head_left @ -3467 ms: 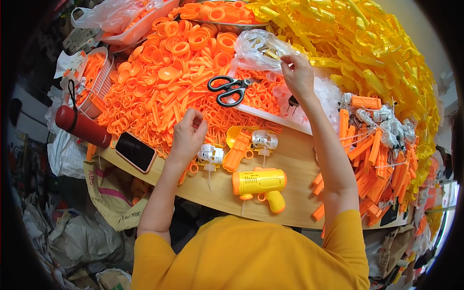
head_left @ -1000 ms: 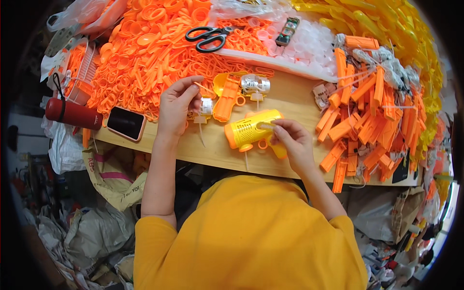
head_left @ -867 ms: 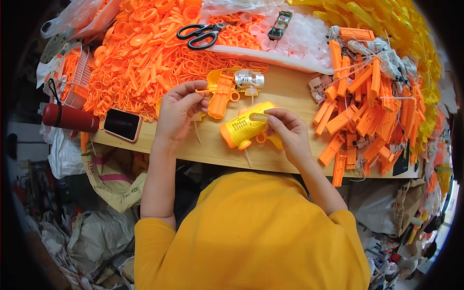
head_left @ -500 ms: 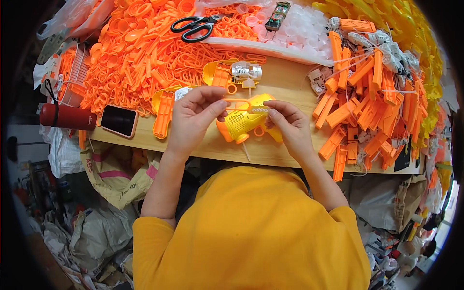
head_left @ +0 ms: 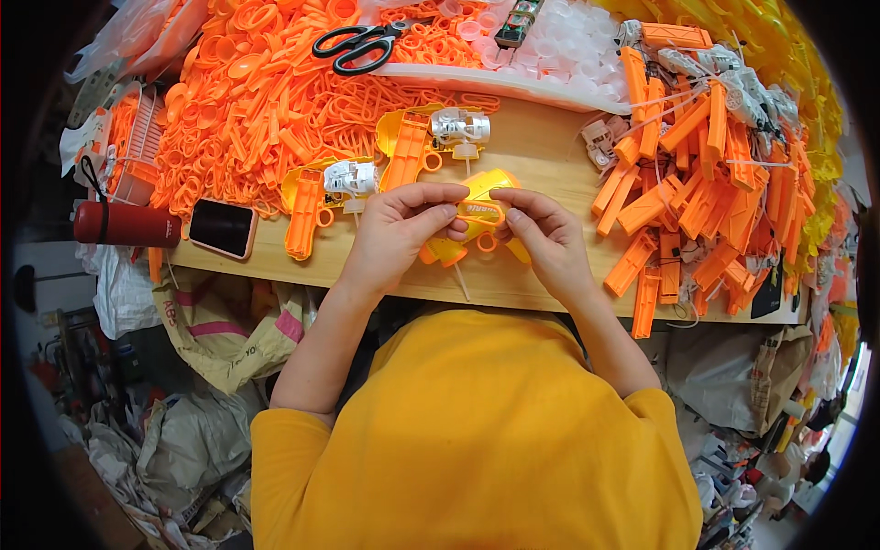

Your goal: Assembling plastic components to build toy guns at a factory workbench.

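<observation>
Above the table, my left hand pinches one end of a long orange plastic loop between thumb and fingertips. My right hand is closed at the loop's other end, its thumb and index finger pressed together. Just beneath lies a yellow toy housing with orange parts, partly covered by my hands; a thin pale stick pokes out towards me. Whether a small yellow piece sits inside the loop, I cannot make out. Beyond my left hand rest two yellow half shells, each carrying an orange battery case and a white motor unit.
Orange parts heap up at the left, with black scissors on top. A phone and a red flask lie by the left edge. Clear caps fill a tray at the back. Wired orange cases pile up right.
My hands have drawn closer together. The orange loop, stretched lengthwise from my left fingers before, now sits turned between both hands' fingertips. The view has shifted slightly.
</observation>
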A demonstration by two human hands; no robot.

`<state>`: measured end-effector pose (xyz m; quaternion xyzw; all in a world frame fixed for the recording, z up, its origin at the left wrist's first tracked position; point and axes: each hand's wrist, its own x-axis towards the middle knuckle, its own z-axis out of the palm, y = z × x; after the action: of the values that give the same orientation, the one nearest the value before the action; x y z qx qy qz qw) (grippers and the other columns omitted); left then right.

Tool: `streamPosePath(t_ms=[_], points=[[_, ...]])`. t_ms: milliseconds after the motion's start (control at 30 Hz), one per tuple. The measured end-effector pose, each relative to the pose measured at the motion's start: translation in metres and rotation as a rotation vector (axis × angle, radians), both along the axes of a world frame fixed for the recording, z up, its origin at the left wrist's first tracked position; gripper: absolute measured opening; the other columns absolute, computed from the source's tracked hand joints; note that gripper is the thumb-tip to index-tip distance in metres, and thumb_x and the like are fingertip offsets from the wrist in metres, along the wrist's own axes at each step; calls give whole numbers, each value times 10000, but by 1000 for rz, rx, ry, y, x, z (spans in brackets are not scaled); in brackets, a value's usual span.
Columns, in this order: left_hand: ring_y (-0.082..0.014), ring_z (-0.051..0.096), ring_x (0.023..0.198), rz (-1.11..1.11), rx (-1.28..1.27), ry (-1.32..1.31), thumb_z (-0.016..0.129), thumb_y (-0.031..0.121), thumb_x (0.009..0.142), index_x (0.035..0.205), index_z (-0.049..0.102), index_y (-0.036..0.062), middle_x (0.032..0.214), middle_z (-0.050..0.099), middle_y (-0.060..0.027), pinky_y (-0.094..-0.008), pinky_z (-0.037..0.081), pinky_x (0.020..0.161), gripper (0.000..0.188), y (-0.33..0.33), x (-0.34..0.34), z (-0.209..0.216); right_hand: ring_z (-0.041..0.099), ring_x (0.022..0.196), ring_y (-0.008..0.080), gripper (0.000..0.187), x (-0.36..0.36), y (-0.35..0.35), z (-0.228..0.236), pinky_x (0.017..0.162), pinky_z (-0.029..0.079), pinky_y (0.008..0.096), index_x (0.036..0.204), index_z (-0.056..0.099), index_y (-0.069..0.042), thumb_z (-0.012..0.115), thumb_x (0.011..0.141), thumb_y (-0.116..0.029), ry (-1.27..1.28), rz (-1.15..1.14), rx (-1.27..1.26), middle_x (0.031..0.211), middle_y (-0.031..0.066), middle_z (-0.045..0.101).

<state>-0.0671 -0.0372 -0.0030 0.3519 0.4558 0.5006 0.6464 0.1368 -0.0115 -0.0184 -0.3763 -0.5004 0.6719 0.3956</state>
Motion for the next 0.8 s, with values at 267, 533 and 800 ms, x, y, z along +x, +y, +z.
streamPosePath(t_ms=[267, 533, 800], points=[[-140, 672, 823, 4, -15, 25, 573, 8, 909, 1141, 624, -41, 978, 671, -102, -246, 562, 759, 243, 0, 1, 0, 599, 821, 89, 258, 3, 0, -1, 779, 498, 236, 1188, 601, 4, 520, 957, -77, -9, 12, 11, 942, 39, 642], [-160, 678, 821, 6, -5, 68, 563, -8, 906, 1141, 622, -49, 996, 671, -117, -265, 574, 767, 245, 0, 2, 0, 592, 841, 84, 261, 4, -1, -5, 787, 494, 232, 1194, 592, 13, 519, 957, -66, -16, 20, 25, 956, 37, 642], [-161, 677, 821, -22, 5, 109, 565, -11, 902, 1141, 621, -52, 989, 671, -120, -268, 579, 761, 249, 1, 3, 2, 589, 847, 74, 263, 3, 0, -2, 795, 492, 229, 1197, 592, 12, 514, 958, -65, 39, 52, -4, 985, 24, 643]])
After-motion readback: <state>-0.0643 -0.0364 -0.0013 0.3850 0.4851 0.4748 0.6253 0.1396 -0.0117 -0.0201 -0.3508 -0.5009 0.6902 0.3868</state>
